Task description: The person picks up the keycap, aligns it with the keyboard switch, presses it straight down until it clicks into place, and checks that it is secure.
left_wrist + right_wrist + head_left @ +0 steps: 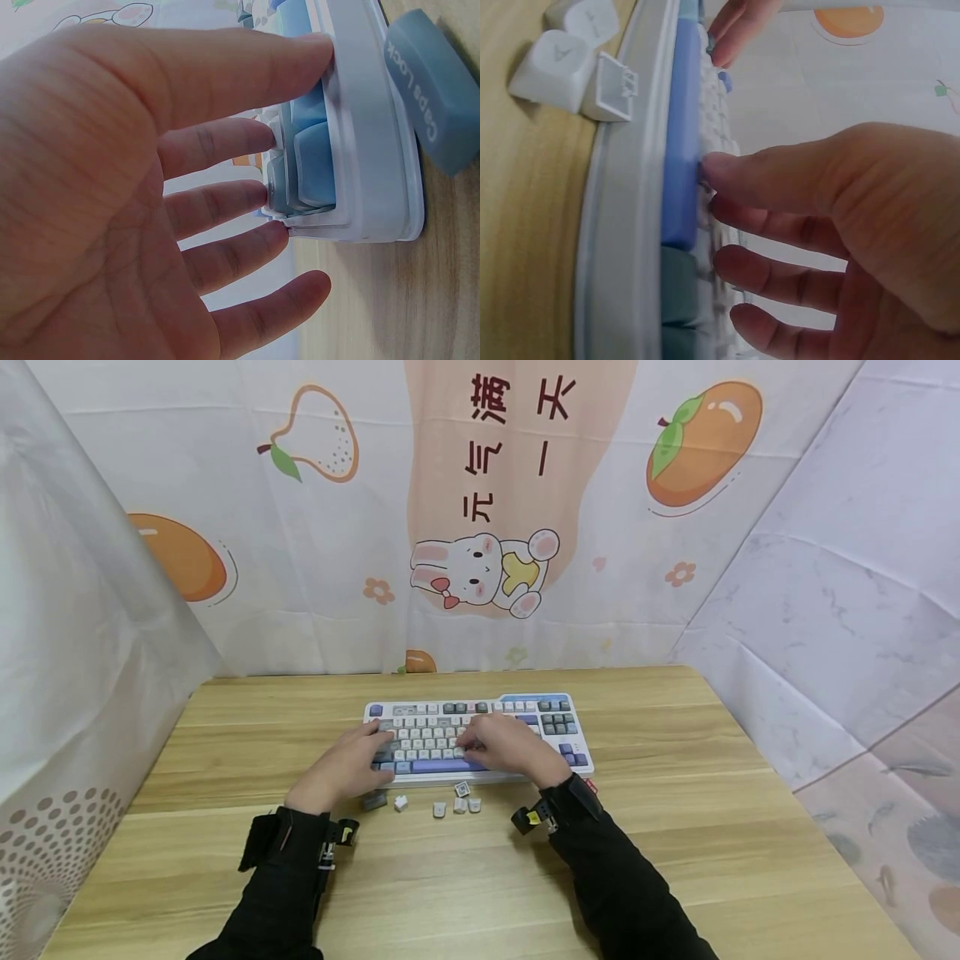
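Noted on wooden desk [675,827], far of centre: keyboard [431,744], probably stiff, fairly weighty; best steadied by its left frame. Seen at its left end: left hand [343,768], fingers extended, released, thumb at near edge. Over its middle: right hand [512,748], thumb and forefinger drawn close at keys; cannot tell whether grasping one. Lying loose just near: Caps Lock keycap [435,94], left; rightward, smaller pale keycaps [438,810]. Likely light, hard, slippery; pinch by opposite sides.

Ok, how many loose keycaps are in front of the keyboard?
6, left to right: Caps Lock key, white keycap, second white one, then, clustered, an upturned keycap, third white one, fourth white one. More may be hidden.
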The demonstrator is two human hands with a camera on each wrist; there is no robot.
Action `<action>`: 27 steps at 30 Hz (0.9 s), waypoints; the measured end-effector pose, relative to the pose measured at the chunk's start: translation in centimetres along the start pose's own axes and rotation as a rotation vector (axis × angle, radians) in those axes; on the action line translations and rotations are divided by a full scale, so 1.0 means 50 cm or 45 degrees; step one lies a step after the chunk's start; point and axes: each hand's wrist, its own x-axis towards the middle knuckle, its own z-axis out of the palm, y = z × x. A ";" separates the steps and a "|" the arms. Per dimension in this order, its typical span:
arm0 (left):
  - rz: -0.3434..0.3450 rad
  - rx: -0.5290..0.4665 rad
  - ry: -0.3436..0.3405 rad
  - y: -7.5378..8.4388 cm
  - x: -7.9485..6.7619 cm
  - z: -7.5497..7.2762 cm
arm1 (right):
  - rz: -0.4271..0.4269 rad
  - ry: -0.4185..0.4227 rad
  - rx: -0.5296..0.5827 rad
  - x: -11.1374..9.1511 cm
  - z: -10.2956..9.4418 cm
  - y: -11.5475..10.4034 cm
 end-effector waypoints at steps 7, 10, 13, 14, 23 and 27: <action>-0.004 -0.007 -0.001 0.003 -0.002 -0.003 | 0.094 0.045 0.031 -0.003 -0.012 -0.007; -0.006 -0.013 -0.003 0.004 -0.002 -0.004 | 0.076 0.031 0.017 0.000 -0.005 -0.010; -0.007 -0.012 -0.002 0.003 -0.002 -0.004 | 0.070 0.010 -0.008 0.003 0.007 -0.014; -0.007 -0.014 -0.003 0.003 -0.002 -0.003 | 0.072 0.009 -0.015 0.004 0.011 -0.016; -0.010 -0.009 0.006 0.003 -0.003 -0.002 | 0.094 -0.029 0.023 0.003 0.016 -0.013; -0.011 -0.010 0.007 0.002 -0.003 0.000 | 0.087 -0.038 0.032 0.005 0.016 -0.008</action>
